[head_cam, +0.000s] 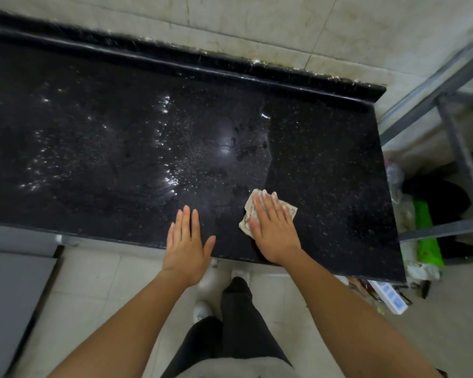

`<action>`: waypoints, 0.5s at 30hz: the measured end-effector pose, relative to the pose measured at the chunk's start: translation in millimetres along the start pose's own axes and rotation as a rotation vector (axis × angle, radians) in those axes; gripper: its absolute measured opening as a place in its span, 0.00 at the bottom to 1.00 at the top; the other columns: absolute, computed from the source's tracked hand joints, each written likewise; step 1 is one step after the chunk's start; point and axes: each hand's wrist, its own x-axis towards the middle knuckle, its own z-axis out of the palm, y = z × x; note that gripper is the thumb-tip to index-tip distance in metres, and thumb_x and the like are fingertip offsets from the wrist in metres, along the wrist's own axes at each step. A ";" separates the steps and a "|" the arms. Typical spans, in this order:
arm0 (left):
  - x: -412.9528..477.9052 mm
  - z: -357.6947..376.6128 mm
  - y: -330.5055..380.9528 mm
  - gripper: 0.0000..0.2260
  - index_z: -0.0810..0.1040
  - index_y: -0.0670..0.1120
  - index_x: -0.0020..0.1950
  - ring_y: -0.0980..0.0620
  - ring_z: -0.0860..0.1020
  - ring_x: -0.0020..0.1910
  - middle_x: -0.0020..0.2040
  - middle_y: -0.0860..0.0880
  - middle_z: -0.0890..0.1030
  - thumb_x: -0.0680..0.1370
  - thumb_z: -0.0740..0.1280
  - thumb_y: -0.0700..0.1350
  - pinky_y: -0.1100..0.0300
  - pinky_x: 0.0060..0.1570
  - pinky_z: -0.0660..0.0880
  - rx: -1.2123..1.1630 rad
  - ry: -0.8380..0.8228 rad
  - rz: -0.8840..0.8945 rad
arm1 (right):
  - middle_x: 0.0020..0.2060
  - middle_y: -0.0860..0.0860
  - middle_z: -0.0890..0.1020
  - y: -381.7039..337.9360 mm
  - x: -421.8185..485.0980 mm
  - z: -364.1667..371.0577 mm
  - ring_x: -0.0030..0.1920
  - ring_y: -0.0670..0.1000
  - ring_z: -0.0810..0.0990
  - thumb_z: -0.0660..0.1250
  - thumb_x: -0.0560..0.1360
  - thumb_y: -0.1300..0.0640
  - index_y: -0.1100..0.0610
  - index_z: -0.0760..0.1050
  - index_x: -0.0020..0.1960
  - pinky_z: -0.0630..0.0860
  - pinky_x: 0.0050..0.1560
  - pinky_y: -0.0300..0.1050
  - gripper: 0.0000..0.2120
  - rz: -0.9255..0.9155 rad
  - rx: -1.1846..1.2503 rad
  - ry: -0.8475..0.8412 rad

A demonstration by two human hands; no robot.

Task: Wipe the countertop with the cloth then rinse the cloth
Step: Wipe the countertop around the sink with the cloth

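A black speckled stone countertop (120,137) fills the upper view, wet and streaked across its left and middle. A small pale folded cloth (247,214) lies near the counter's front edge, right of centre. My right hand (273,227) presses flat on top of the cloth, fingers spread, covering most of it. My left hand (186,241) rests flat on the counter's front edge beside it, fingers apart, holding nothing.
A raised black backsplash lip (230,69) runs along the tiled wall. A grey metal rack (453,126) stands right of the counter, with bags and a green item (426,230) below. A white power strip (391,296) lies on the floor. A grey cabinet (8,301) is lower left.
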 end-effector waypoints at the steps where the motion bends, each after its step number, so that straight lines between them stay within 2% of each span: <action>1: 1.0 -1.1 0.6 0.32 0.34 0.42 0.76 0.47 0.33 0.75 0.76 0.43 0.34 0.81 0.42 0.59 0.52 0.73 0.34 0.020 0.002 0.006 | 0.78 0.48 0.37 1.7 5.4 -2.1 0.76 0.48 0.32 0.32 0.77 0.40 0.49 0.32 0.77 0.32 0.74 0.47 0.30 -0.001 0.002 0.001; 4: 5.3 -2.2 -0.2 0.33 0.32 0.42 0.75 0.48 0.32 0.74 0.76 0.44 0.33 0.77 0.32 0.61 0.53 0.71 0.31 0.086 0.020 0.069 | 0.78 0.49 0.38 5.1 24.2 -9.9 0.76 0.48 0.33 0.38 0.82 0.44 0.50 0.35 0.78 0.32 0.74 0.46 0.28 0.003 0.006 -0.003; 9: 25.6 -4.1 9.4 0.37 0.32 0.41 0.74 0.49 0.30 0.73 0.76 0.45 0.32 0.72 0.24 0.63 0.53 0.69 0.30 0.121 0.026 0.105 | 0.78 0.48 0.38 12.2 61.3 -24.3 0.76 0.48 0.33 0.40 0.82 0.45 0.51 0.36 0.79 0.32 0.74 0.46 0.28 0.003 0.024 -0.006; 11: 39.1 -7.3 17.5 0.37 0.31 0.42 0.74 0.50 0.29 0.73 0.76 0.45 0.32 0.72 0.23 0.63 0.53 0.69 0.28 0.119 0.033 0.104 | 0.78 0.48 0.38 16.8 79.0 -29.3 0.76 0.48 0.33 0.39 0.82 0.44 0.51 0.36 0.79 0.32 0.74 0.46 0.28 0.001 0.030 -0.001; 15: 72.5 -20.9 34.2 0.37 0.29 0.42 0.73 0.51 0.29 0.73 0.74 0.47 0.29 0.72 0.29 0.65 0.55 0.69 0.29 0.084 0.049 0.097 | 0.78 0.48 0.38 27.7 121.3 -42.4 0.76 0.48 0.32 0.38 0.82 0.44 0.51 0.36 0.79 0.33 0.75 0.47 0.28 -0.003 0.020 0.002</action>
